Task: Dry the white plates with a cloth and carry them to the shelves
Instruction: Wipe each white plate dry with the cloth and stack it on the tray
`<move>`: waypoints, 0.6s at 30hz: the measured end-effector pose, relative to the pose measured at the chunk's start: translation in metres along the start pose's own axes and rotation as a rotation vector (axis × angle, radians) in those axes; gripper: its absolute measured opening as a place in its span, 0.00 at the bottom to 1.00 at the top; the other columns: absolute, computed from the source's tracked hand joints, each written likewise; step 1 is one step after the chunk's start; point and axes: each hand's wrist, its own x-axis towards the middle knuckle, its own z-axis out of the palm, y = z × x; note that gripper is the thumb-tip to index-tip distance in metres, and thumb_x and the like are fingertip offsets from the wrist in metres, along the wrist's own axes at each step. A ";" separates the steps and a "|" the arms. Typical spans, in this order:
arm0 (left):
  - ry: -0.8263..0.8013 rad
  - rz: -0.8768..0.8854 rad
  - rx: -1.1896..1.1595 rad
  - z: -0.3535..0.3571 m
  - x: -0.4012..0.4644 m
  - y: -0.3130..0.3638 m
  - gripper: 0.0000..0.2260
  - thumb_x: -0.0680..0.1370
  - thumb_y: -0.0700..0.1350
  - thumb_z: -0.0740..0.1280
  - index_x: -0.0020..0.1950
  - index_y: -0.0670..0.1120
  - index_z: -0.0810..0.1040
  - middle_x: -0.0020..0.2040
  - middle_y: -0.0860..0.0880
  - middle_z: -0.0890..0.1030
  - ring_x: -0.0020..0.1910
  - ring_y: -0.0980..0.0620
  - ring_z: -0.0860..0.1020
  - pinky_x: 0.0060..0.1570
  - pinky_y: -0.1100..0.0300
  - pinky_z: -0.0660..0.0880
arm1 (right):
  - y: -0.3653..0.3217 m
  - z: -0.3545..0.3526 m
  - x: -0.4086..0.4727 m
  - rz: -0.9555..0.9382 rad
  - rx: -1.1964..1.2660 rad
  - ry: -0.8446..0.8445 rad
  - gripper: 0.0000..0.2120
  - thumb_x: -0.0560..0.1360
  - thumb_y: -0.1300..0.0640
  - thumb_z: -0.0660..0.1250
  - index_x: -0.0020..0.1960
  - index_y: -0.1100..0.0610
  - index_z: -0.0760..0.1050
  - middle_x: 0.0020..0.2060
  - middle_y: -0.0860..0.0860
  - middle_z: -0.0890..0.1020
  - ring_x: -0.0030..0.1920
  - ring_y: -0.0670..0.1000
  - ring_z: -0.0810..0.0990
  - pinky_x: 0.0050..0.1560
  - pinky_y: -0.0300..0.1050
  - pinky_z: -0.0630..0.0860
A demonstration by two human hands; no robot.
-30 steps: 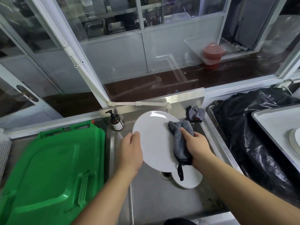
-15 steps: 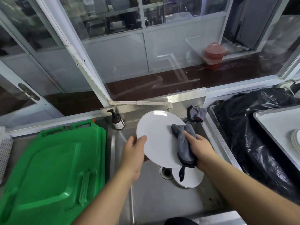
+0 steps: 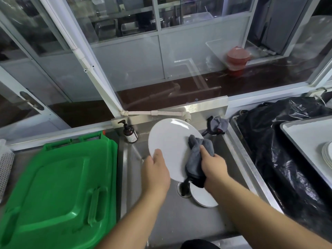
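A steel sink (image 3: 179, 218) is sunk into the metal surface (image 3: 251, 177), backed by a low steel splash wall and, behind that, white-framed glass panes (image 3: 125, 60) looking onto a dark reddish floor and shelving in another room. Over the basin the left hand (image 3: 156, 174) has its grip on the near left edge of a tilted white plate (image 3: 170, 146), thumb across the face. The right hand (image 3: 213, 166) grips a bunched grey cloth (image 3: 196, 157) and presses it against the plate's right side; a dark loop of the cloth hangs down toward the drain (image 3: 182, 191). Just below the right grip a second white plate (image 3: 203, 197) lies on the basin floor beside the drain. Beyond the left grip a dark pump bottle (image 3: 129, 133) stands at the back corner of the sink; left of it a green plastic lid (image 3: 59, 194) covers the surface. Beyond the right grip another grey rag (image 3: 218, 124) lies crumpled on the sink's rim. Farther right sits a black plastic bag (image 3: 287, 150), with a white tray (image 3: 309, 141) holding stacked plates (image 3: 327, 153) at the frame's edge. A red stack of bowls (image 3: 237, 57) shows through the glass.
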 end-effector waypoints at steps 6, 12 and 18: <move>-0.065 -0.042 -0.105 0.008 -0.010 -0.016 0.12 0.80 0.58 0.63 0.46 0.53 0.81 0.43 0.55 0.87 0.43 0.54 0.85 0.42 0.57 0.81 | 0.014 -0.001 -0.002 0.115 0.174 -0.074 0.17 0.78 0.45 0.75 0.56 0.58 0.82 0.48 0.56 0.88 0.50 0.58 0.87 0.53 0.52 0.83; -0.146 -0.107 -0.155 -0.019 0.017 0.009 0.10 0.77 0.48 0.74 0.55 0.46 0.80 0.53 0.44 0.87 0.50 0.44 0.85 0.48 0.46 0.85 | -0.006 -0.017 0.007 -0.023 0.058 -0.245 0.14 0.78 0.48 0.75 0.53 0.59 0.84 0.44 0.52 0.90 0.42 0.51 0.89 0.43 0.46 0.82; -0.331 -0.131 -0.087 -0.045 0.034 0.030 0.07 0.84 0.42 0.65 0.54 0.43 0.82 0.48 0.44 0.89 0.44 0.46 0.86 0.44 0.55 0.80 | -0.026 -0.025 0.012 -0.222 -0.141 -0.271 0.13 0.77 0.46 0.77 0.46 0.57 0.86 0.41 0.52 0.89 0.38 0.45 0.86 0.37 0.38 0.82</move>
